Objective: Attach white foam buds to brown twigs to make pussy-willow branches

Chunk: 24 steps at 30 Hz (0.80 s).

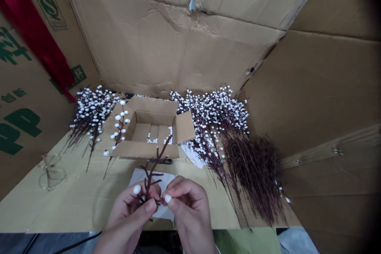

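My left hand [132, 210] is closed around a brown artificial twig [149, 174], whose bare forked tips point up and away from me. One white berry [137, 189] sits on the twig's left side, beside my left fingers. Between its thumb and fingertips, my right hand [190, 204] pinches another white berry [168, 198] at the end of a short side branch on the right. My two hands are close together above the front of the table. Behind the twig stands an open cardboard box [160, 151] with several loose white berries in it.
Finished-looking berry stems [95, 107] lie at the left, more berry stems [214, 107] at the back right. Bare brown twigs [253, 174] are piled at the right. White paper [163, 212] lies under my hands; eyeglasses [52, 172] rest at left. Cardboard walls [166, 47] enclose the table.
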Motion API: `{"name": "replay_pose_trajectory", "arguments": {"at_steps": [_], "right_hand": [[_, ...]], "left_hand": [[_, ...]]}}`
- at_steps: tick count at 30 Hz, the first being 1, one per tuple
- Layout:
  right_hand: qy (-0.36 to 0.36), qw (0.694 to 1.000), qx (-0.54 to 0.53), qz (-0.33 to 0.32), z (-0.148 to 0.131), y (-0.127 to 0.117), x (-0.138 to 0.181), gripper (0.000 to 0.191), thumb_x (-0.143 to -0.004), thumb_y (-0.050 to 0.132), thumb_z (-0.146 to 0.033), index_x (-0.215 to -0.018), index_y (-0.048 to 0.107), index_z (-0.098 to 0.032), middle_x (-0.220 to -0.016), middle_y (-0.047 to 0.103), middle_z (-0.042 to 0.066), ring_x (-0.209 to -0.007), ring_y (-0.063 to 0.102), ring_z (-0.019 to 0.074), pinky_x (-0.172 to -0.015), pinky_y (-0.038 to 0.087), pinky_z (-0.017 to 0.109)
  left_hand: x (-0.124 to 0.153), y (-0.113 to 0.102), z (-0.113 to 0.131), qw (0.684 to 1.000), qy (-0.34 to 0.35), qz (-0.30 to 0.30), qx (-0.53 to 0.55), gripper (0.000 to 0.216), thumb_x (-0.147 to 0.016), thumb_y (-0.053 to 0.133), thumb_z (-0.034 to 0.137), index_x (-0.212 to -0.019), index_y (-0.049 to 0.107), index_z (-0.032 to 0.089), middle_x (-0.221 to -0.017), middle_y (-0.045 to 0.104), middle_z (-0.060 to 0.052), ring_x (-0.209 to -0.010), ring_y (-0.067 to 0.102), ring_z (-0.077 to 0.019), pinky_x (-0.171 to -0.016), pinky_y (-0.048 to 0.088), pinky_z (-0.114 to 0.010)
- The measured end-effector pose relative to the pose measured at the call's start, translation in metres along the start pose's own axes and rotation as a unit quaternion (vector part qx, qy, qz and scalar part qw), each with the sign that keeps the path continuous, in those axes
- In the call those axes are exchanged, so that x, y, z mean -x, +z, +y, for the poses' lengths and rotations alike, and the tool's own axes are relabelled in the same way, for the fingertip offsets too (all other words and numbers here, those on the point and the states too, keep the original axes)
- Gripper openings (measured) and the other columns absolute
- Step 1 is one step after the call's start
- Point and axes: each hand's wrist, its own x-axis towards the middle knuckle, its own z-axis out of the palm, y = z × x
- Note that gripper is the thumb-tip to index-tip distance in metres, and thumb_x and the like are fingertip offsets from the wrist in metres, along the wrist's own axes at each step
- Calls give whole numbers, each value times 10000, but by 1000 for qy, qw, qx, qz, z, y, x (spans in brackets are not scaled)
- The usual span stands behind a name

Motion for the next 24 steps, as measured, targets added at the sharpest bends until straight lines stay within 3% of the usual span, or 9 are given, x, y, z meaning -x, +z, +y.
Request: {"name": "replay_pose_trajectory", "arguments": {"at_steps": [7, 12, 16, 19, 22, 24], "right_hand": [[-23, 999, 24, 18, -4, 4, 4, 97, -738, 828, -248, -755, 781, -331, -761, 717, -5, -683, 654, 154, -652, 556, 287], [-56, 996, 64, 13, -6, 4, 3, 178, -725, 835, -185, -758, 784, -352, -752, 727, -14, -682, 669, 146, -611, 532, 256], [-87, 993, 77, 25, -7, 6, 5, 180, -737, 827, -192, -762, 786, -366, -742, 736, -6, -644, 667, 157, -554, 520, 265], [-111, 987, 112, 23, -11, 7, 9, 175, -746, 821, -207, -818, 794, -364, -733, 750, 16, -637, 671, 185, -563, 536, 304], [-126, 983, 134, 25, -9, -1, 10, 169, -742, 820, -215, -849, 791, -342, -726, 756, 26, -659, 687, 200, -596, 569, 316], [-111, 980, 162, 24, -1, -15, 7, 135, -739, 808, -193, -801, 785, -310, -726, 757, 29, -669, 701, 195, -593, 579, 291]], "left_hand": [[5, 14, 14, 999, -2, 22, -26, 415, -375, 934, 522, -481, 690, 203, -526, 539, -11, -570, 534, -165, -536, 502, -261], [3, 14, 17, 998, 26, 50, -6, 393, -331, 958, 481, -456, 702, 210, -517, 539, -8, -563, 537, -148, -519, 502, -230], [5, 15, 21, 991, -50, -85, 88, 286, -544, 917, 439, -551, 739, 215, -587, 549, 11, -494, 438, -68, -528, 475, -192], [5, 15, 21, 952, -129, -185, 207, 235, -664, 870, 381, -594, 724, 211, -604, 511, 41, -435, 294, -22, -558, 460, -192], [3, 13, 21, 921, -174, -221, 269, 304, -668, 866, 363, -581, 629, 194, -573, 427, 76, -395, 200, -4, -523, 417, -187], [2, 10, 21, 921, -181, -217, 269, 430, -648, 868, 389, -543, 505, 183, -556, 370, 92, -381, 148, 0, -475, 365, -180]]}}
